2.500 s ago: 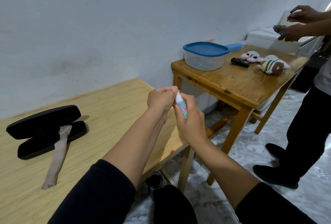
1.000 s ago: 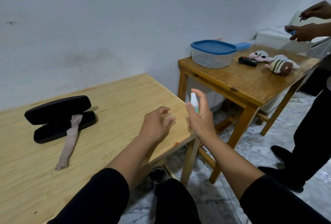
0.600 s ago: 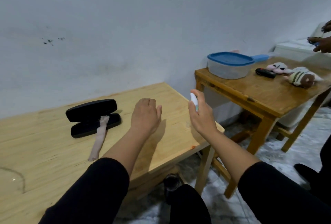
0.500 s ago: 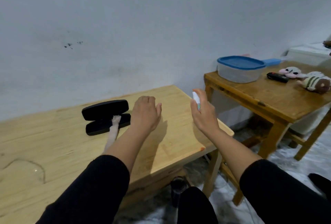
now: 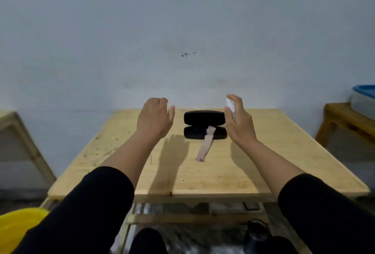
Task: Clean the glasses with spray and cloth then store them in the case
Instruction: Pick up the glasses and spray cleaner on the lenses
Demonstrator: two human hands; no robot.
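Left hand hovers over the wooden table, fingers loosely curled, holding nothing. Just right of it, between the 2 hands, the black case lies open at the table's far side, the cloth trailing out of it toward the camera. Right hand grips the small spray bottle upright, beside the case's right end. Glasses not visible.
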